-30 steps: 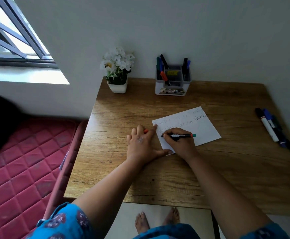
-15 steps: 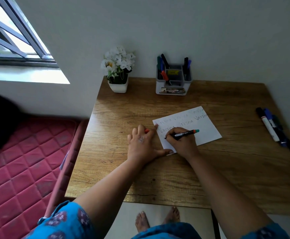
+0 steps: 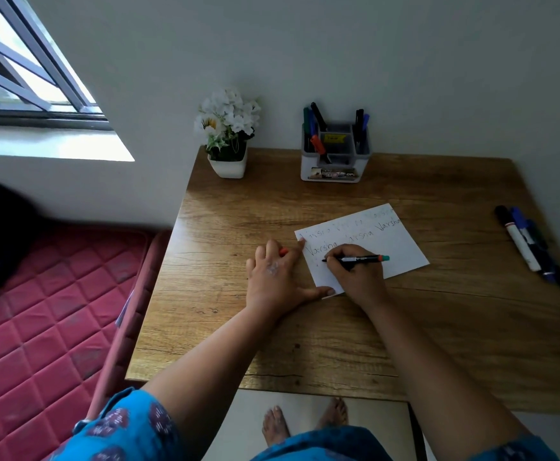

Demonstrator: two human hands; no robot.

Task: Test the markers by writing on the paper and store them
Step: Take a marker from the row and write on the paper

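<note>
- One marker [image 3: 360, 259], pinched in the right hand [image 3: 355, 282], has dropped from tilted to nearly level, tip on the paper [image 3: 401, 251].
- Left hand [image 3: 277, 277] stays flat, fingers straight, pressing the paper's edge.

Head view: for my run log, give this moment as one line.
step: writing test | right hand: holds marker, tip on paper | left hand: presses paper edge | loose markers: right of paper
</note>
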